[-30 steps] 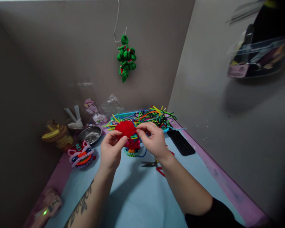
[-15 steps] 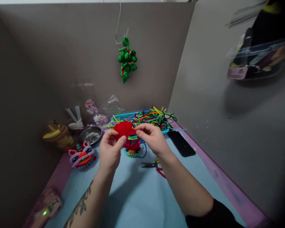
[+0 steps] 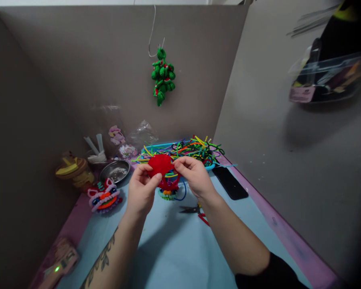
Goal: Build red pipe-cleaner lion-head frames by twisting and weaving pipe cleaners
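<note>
Between my hands, raised above the table, is a flat red rounded piece [image 3: 160, 164] that looks like felt. My left hand [image 3: 142, 185] pinches its left side between thumb and fingers. At its right edge my right hand [image 3: 194, 174] is closed, thumb against fingertips, on the same piece. Behind and below it stands a small colourful figure [image 3: 167, 193] with a red top and a green base, partly hidden. A blue pipe cleaner [image 3: 185, 192] curves out beside that figure. Scissors [image 3: 195, 210] with red and yellow handles lie partly under my right forearm.
A blue basket [image 3: 209, 167] heaped with pipe cleaners stands at the back, with a black phone [image 3: 230, 183] to its right. On the left are a lion-head figure [image 3: 104, 196], a metal dish [image 3: 126, 170] and a pink glue gun [image 3: 61, 261]. A green ornament [image 3: 163, 76] hangs behind.
The red piece has turned slightly and shifted a little to the right, with my left hand following. Both hands keep their hold. The whole view has shifted slightly.
</note>
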The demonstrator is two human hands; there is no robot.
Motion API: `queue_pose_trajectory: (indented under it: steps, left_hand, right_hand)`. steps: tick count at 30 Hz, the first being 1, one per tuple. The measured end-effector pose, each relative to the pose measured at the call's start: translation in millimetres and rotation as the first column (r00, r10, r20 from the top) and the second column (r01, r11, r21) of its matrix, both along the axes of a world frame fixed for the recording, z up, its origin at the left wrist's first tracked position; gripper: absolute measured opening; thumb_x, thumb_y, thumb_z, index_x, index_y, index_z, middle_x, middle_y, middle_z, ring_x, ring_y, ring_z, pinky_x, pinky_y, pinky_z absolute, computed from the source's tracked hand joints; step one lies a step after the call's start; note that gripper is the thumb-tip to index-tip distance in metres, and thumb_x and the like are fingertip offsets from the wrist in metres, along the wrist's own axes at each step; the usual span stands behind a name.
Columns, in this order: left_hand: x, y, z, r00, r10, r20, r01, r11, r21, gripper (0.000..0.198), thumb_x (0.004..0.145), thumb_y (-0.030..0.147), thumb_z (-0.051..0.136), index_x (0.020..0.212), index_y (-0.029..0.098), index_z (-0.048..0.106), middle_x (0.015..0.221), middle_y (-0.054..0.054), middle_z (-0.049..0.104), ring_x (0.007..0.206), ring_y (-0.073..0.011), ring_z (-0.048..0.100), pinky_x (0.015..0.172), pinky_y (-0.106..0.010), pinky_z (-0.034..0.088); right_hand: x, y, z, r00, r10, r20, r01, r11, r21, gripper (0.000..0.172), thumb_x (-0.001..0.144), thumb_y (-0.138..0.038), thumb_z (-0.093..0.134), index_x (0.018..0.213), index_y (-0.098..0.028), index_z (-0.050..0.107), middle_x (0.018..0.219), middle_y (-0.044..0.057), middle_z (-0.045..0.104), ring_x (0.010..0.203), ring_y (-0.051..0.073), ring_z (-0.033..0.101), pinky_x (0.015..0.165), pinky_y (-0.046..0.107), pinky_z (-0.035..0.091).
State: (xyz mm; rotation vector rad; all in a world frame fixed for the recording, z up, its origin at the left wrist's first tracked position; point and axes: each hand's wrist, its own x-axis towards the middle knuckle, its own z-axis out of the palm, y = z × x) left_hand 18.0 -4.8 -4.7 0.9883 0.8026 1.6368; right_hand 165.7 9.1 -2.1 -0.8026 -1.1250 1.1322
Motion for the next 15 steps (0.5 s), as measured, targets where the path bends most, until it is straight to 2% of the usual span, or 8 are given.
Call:
queue_pose_trajectory:
  steps: [8,15]
  left_hand:
    - [-7.8,0.6,-3.6,0.980,-0.044,-0.194,0.070,0.989,0.131,0.032,0.062,0.020,0.079,0.082,0.020,0.054,0.077,0.003,0.056,0.066,-0.0091,0.053,0.060,-0.019,0.043]
    - [-8.4,-1.7,1.7,0.963,-0.036,-0.267,0.086,0.980,0.179,0.029,0.064,0.019,0.077,0.080,0.019,0.053,0.079,0.002,0.058,0.069,-0.0106,0.055,0.062,-0.020,0.044]
  right_hand:
    - [-7.4,-0.6,-4.7,0.987,0.100,-0.126,-0.110,0.991,-0.073,0.034,0.067,-0.049,0.073,0.066,-0.018,0.059,0.062,-0.004,0.056,0.058,0.010,0.045,0.061,0.024,0.037]
    - [-16.2,-5.3,-3.5,0.951,0.215,-0.222,-0.233,0.971,-0.057,0.037,0.070,-0.056,0.070,0.073,-0.020,0.062,0.071,0.000,0.064,0.069,0.015,0.055,0.073,0.029,0.043]
